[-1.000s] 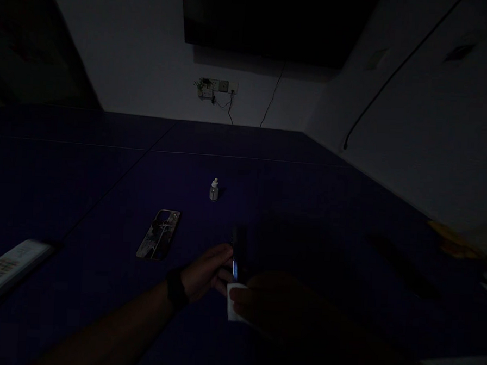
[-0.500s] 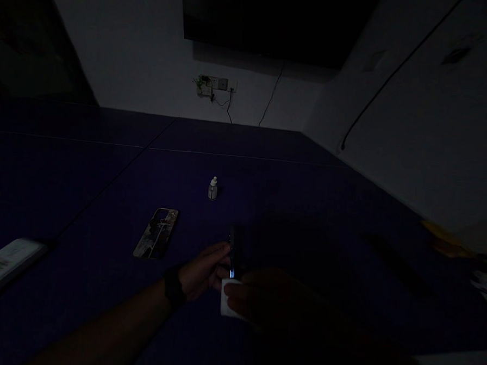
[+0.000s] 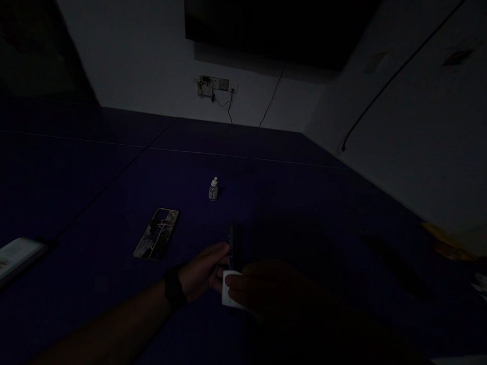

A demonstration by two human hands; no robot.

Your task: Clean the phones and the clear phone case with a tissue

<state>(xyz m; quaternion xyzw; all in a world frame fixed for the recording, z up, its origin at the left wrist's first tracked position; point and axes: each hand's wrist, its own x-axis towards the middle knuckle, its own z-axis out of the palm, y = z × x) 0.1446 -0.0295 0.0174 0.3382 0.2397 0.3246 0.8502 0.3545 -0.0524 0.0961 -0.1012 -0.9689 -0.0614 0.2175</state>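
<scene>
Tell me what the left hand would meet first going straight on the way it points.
The left hand would first meet the slim dark device it holds; depth beyond is unclear in the dark.

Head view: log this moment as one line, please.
left hand: holds dark slim device | right hand: holds white wipe at device's near end | bottle: upright | phone case: flat

Deep violet-blue surface (image 3: 78, 285), white cloth (image 3: 230, 298) and dark phone (image 3: 230, 252) at lower centre.
Left of centre, a case (image 3: 158, 236) mottled grey and black, pale-streaked; mid-frame, a white-capped bottle (image 3: 213, 192).
</scene>
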